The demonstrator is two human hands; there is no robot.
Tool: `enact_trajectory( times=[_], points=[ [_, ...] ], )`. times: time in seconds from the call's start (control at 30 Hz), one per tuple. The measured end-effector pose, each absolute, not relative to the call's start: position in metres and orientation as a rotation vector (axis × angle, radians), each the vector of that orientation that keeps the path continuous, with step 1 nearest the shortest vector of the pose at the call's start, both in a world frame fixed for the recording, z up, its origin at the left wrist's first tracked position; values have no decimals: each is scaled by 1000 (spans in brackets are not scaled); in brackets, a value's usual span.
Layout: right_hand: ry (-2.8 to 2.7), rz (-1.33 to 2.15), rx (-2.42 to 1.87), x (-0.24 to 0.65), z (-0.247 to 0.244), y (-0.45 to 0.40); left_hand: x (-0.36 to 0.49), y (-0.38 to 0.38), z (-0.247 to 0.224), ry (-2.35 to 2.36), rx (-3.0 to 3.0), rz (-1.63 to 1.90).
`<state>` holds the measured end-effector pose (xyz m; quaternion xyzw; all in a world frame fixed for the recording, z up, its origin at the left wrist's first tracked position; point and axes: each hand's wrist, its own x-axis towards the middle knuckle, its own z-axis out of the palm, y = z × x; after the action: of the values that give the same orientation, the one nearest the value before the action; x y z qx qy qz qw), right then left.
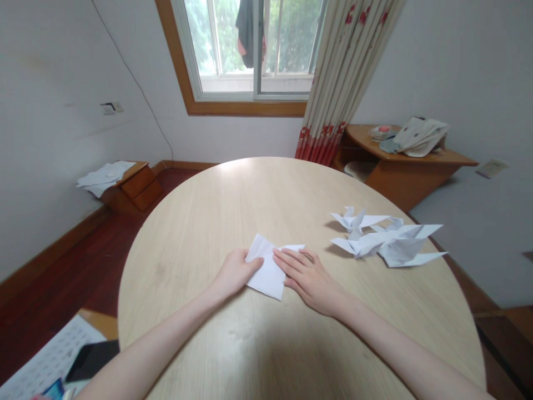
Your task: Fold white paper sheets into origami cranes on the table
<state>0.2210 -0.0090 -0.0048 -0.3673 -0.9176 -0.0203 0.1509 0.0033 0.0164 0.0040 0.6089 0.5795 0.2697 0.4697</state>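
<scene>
A folded sheet of white paper [268,279] lies near the middle of the round wooden table [200,216]. At its left edge, my left hand [237,272] grips it, thumb on top and the other fingers hidden beneath or behind. My right hand [306,275] rests on the paper's right part with its fingers stretched out flat, fingertips touching the upper middle. A flap of the paper shows beyond the right fingers. Several folded white paper birds [400,244] stand in a cluster on the right side of the table.
At the lower left, a dark phone [94,360] and a printed sheet [62,350] lie beside the table. A small cabinet [141,186] with papers stands at the left wall. Behind the table to the right is a wooden desk [412,178] with a cloth bag [422,136]. A curtain [337,72] hangs by the window.
</scene>
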Motion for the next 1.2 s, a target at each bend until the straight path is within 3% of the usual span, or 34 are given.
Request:
enact_trajectory(
  times=[0.17,0.3,0.63,1.2],
  points=[
    [-2671,50,-1098,222,-5,-9,1,12,13,1672,2079,557],
    [-2694,100,-1117,222,-6,-8,-1,15,6,1751,2277,670],
    [-2660,57,-1164,217,-8,-12,-1,25,-11,1198,2444,880],
    [-2497,-77,-1456,229,-20,-3,-1,14,2,1138,2793,324]
  ],
)
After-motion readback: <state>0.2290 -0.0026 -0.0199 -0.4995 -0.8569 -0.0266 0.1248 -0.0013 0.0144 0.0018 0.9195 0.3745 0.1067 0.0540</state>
